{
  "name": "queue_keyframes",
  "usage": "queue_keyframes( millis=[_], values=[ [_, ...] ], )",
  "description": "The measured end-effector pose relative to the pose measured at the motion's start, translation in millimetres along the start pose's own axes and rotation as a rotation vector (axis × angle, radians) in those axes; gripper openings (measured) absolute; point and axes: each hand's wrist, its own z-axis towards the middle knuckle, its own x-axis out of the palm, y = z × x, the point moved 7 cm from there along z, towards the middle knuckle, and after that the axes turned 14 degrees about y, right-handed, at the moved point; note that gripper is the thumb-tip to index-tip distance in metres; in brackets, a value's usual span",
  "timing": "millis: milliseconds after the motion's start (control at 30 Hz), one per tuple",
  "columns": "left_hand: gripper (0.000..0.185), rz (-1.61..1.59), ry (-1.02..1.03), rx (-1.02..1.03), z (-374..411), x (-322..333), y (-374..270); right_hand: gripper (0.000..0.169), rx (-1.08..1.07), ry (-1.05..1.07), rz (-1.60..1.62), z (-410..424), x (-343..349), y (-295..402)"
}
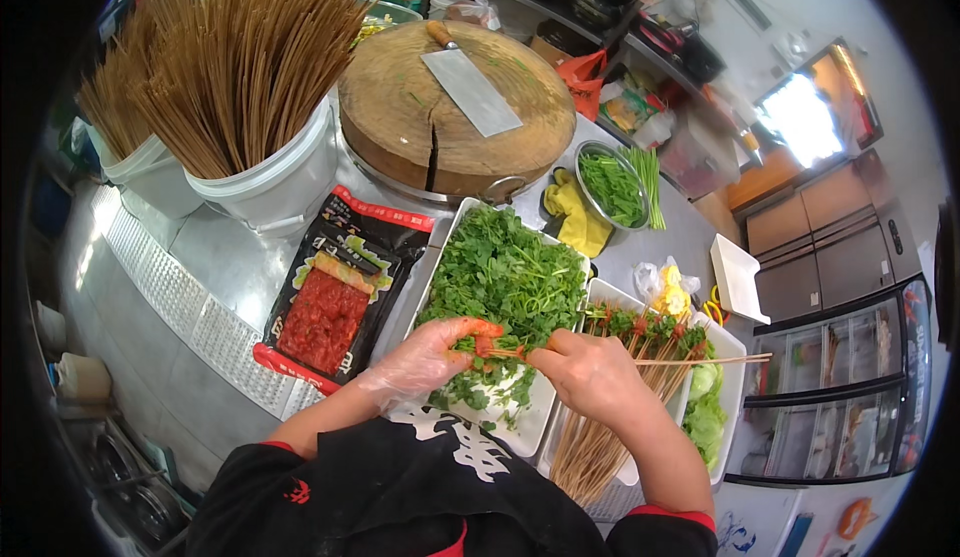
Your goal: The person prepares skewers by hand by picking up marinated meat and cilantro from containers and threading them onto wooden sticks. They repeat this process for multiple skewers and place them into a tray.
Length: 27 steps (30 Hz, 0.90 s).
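Observation:
My left hand (431, 354), in a clear plastic glove with red-stained fingertips, pinches a strip of red meat (484, 345) wrapped around green herb. My right hand (592, 369) grips thin wooden skewers (705, 360), whose tips meet the meat; their long ends stick out to the right. Both hands are above the near part of a white tray (536, 437) heaped with cilantro (510, 272). Left of it lies a black and red bag of red meat (322, 317). Filled skewers (645, 324) rest in the white tray at right, sticks towards me.
A round wooden chopping block (375, 106) bears a cleaver (472, 91). White buckets (262, 189) hold many skewers. A steel bowl of greens (611, 185), a yellow cloth (577, 215), corn pieces (673, 294), a lettuce tray (731, 407) and a small white tray (735, 279) stand further right.

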Motion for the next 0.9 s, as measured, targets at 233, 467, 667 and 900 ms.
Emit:
queue_keyframes(
  millis=[233, 467, 667, 900],
  values=[
    [0.043, 0.038, -0.032, -0.003, 2.8, 0.6, 5.0, 0.017, 0.003, -0.022, -0.031, -2.8, 9.9, -0.1],
    [0.041, -0.089, 0.015, 0.062, 5.1, 2.4, 10.3, 0.007, 0.018, 0.033, -0.034, -2.2, 13.0, 2.4],
    [0.03, -0.23, 0.041, -0.036, 6.3, 2.8, 17.4, 0.007, 0.055, 0.038, -0.049, -5.2, 17.3, 2.7],
    [0.027, -0.432, -0.087, -0.024, 12.5, -5.8, 29.8, 0.014, 0.156, -0.16, 0.045, -12.7, 27.4, -3.6]
  ],
)
